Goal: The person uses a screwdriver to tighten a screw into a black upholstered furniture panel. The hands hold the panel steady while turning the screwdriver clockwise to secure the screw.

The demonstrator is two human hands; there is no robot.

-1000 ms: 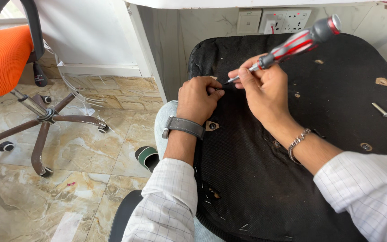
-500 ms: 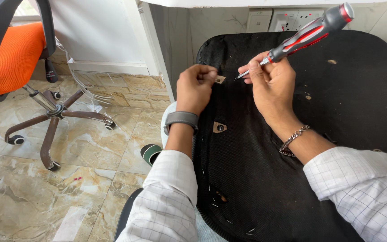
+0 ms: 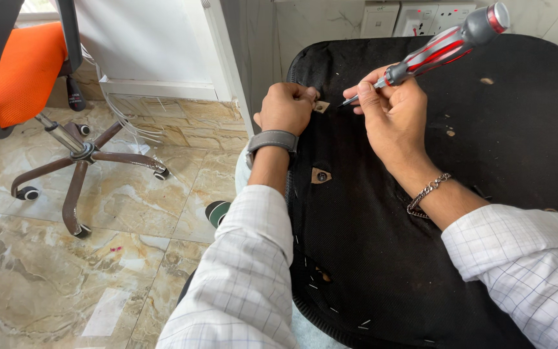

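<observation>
Right hand (image 3: 392,113) gripping screwdriver (image 3: 434,48), tip at hole (image 3: 321,106) in black seat pad (image 3: 421,258) – left hand (image 3: 287,108) fisted on pad edge beside it. Tip could slip, jab left fingers.

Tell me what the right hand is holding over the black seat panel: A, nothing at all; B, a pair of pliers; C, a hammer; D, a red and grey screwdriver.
D: the right hand grips a red and grey screwdriver, its tip angled down toward a small cutout in the black seat panel, next to the left hand.
</observation>
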